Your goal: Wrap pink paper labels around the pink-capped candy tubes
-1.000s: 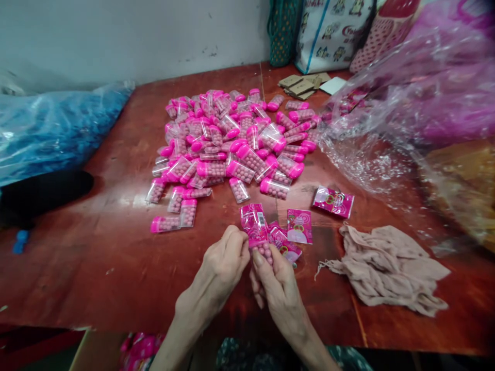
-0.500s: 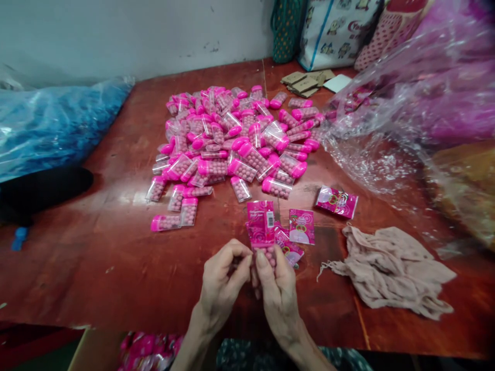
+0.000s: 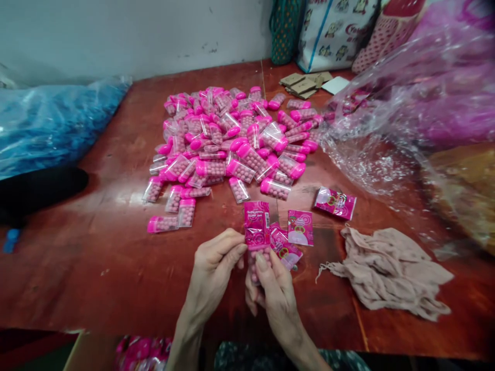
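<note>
In my right hand (image 3: 274, 288) I grip a small clear container of pink candy balls (image 3: 253, 265), thumb across its front and fingers behind. A printed pink sleeve (image 3: 257, 222) with a barcode covers the container's upper end and stands up beyond it. My left hand (image 3: 216, 265) pinches at the sleeve's lower left edge, thumb against bent fingers. Just behind my right hand lie loose flat pink sleeves (image 3: 300, 228), some overlapping. Farther back a large heap of pink-capped candy containers (image 3: 232, 134) spreads over the red-brown table (image 3: 116, 268).
A crumpled beige cloth (image 3: 390, 273) and a pink packet (image 3: 334, 203) lie to the right. Clear plastic sheeting (image 3: 371, 149) covers the right side. A blue bag (image 3: 58, 123) and a black object (image 3: 42, 193) are at left. Cardboard pieces (image 3: 303, 85) lie at the back.
My left hand has moved slightly left and up to the sleeve's edge. More of the container now shows between my hands. The view has shifted a little.
</note>
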A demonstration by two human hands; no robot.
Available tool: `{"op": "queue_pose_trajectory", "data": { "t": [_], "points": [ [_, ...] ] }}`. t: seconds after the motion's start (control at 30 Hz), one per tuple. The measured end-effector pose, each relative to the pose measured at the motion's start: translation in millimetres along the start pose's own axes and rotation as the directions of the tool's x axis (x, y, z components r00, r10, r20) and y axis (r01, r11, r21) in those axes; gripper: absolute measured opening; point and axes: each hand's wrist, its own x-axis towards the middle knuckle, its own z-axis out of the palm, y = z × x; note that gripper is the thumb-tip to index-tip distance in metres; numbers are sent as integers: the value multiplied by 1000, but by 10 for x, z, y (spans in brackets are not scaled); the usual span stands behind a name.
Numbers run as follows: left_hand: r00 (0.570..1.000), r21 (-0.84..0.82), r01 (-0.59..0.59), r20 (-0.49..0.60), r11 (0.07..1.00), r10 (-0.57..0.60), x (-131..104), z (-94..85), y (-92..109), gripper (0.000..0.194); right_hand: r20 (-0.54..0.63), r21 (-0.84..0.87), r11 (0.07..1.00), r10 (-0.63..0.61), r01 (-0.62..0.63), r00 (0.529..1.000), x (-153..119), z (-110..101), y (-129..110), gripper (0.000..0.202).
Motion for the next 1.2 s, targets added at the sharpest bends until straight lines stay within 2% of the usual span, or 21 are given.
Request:
{"op": "queue_pose_trajectory", "data": {
  "t": [0.1, 0.2, 0.33, 0.5, 0.7, 0.83, 0.93, 1.03, 1.13, 1.2],
  "points": [
    [995, 131, -73, 74, 989, 64, 37, -45, 10, 18, -7, 2, 1000, -16, 16, 1000, 11, -10, 10, 27],
    [988, 241, -136, 97, 961, 116, 81, -79, 30, 15, -10, -13, 1000, -5, 5, 1000, 7, -6, 14, 26],
    [990, 299, -110, 120, 948, 77, 132, -80, 64, 17, -15, -28, 1000, -1, 0, 1000, 2, 2, 6, 26],
    [996, 318, -90, 43, 944, 81, 97, 2, 32, 20, -52, -49, 998, -36, 33, 998, 8, 0, 23, 28],
    [988, 278, -98, -86, 956, 127, -69, 140, -32, 19, -143, -221, 972, -109, 75, 984, -47, -4, 46, 26],
    [977, 255, -100, -156, 962, 143, -108, 186, -30, 18, -131, -242, 966, -126, 92, 983, -55, -13, 29, 24],
    [981, 156, -50, -177, 986, 78, -120, 208, -69, 15, -90, -143, 986, -93, 80, 992, 2, -29, -15, 26],
    [972, -96, 89, -207, 991, -107, -132, 231, -164, 13, -51, -108, 992, -77, 71, 996, 57, -61, -55, 27],
    [928, -405, 192, -221, 894, -299, -104, 243, -232, 21, -19, -161, 986, -54, 50, 998, 61, -80, -51, 27],
    [902, -572, 268, -133, 775, -410, -56, 248, -219, 21, -13, -232, 972, -45, 41, 999, 45, -74, -36, 27]
  ]
}}
